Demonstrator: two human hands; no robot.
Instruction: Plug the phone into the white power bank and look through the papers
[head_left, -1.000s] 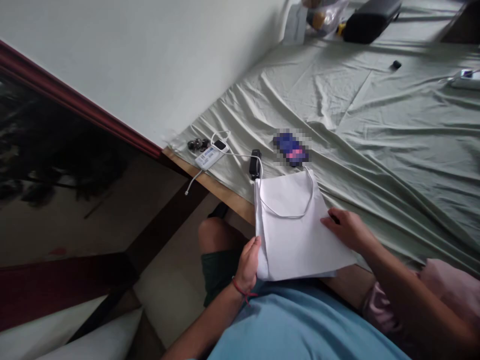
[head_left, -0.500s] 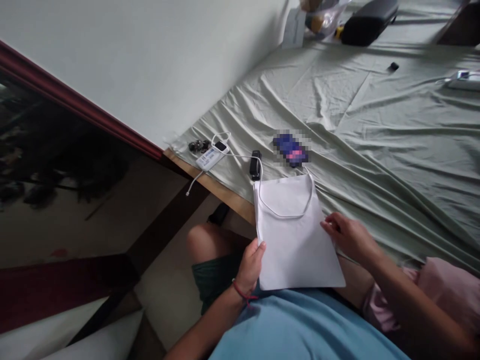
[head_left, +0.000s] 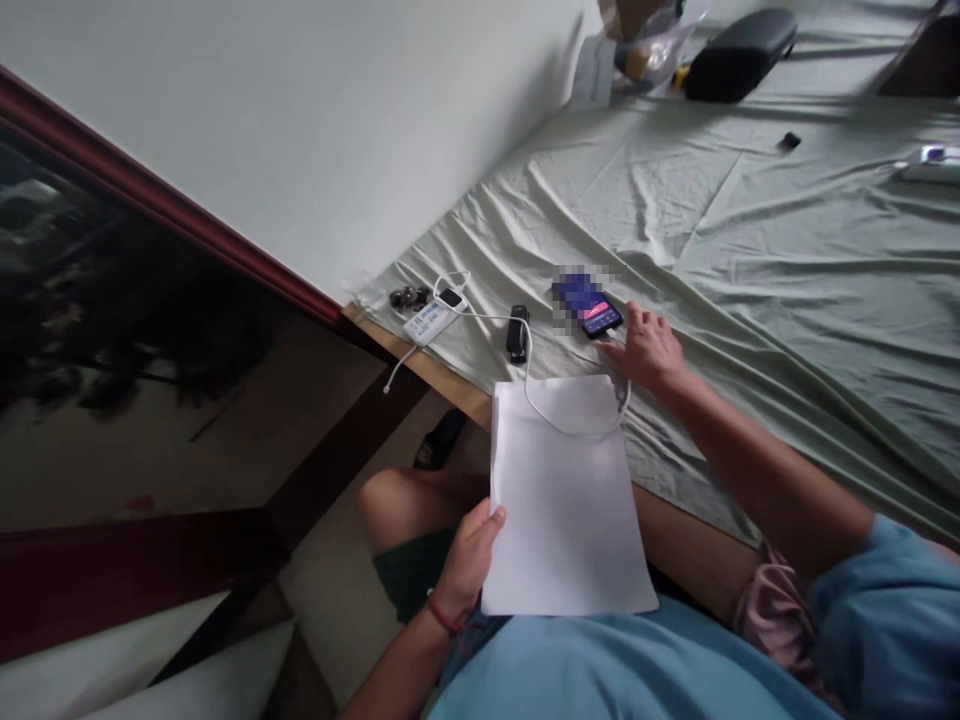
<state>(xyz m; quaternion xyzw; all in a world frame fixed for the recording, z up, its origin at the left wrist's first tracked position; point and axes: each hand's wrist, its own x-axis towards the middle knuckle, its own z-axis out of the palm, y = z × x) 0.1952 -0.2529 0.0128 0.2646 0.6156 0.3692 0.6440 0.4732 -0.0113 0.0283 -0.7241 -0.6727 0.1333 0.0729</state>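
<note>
My left hand [head_left: 466,556] grips the left edge of a stack of white paper [head_left: 562,500], which rests half on my lap and half on the bed's edge. A white cable [head_left: 540,400] loops across the top of the sheet. My right hand [head_left: 646,345] is stretched forward onto the green sheet, fingers apart, its fingertips right beside a lit phone [head_left: 587,305]; it holds nothing.
A pale green sheet [head_left: 750,250] covers the bed. Near the corner lie a white power bank [head_left: 427,320], a small black device [head_left: 517,333] and dark earbuds [head_left: 409,296]. A black case [head_left: 739,55] and a plastic bag [head_left: 652,45] sit far back. A white wall [head_left: 300,150] is on the left.
My right hand left the paper's right edge and reached forward to the phone. The left hand slid the paper a little toward me and to the left.
</note>
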